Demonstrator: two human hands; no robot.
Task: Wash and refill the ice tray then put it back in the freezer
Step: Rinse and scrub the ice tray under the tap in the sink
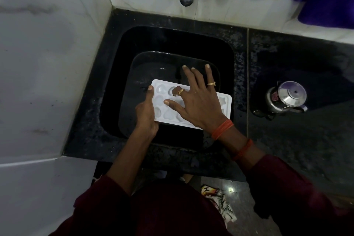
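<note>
Black counter [287,67] w/ sink [134,44], white tile wall [47,63], L grip [146,115] holding ice tray [168,116], R grip [199,107] wide atop it

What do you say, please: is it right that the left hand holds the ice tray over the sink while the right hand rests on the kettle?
Not quite: the head view shows the right hand spread on the ice tray, not the kettle, which stands apart. The left hand holds the tray over the sink.

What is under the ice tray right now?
The black sink, wet around it; the part directly beneath the ice tray is covered. The left hand grips its edge.
</note>
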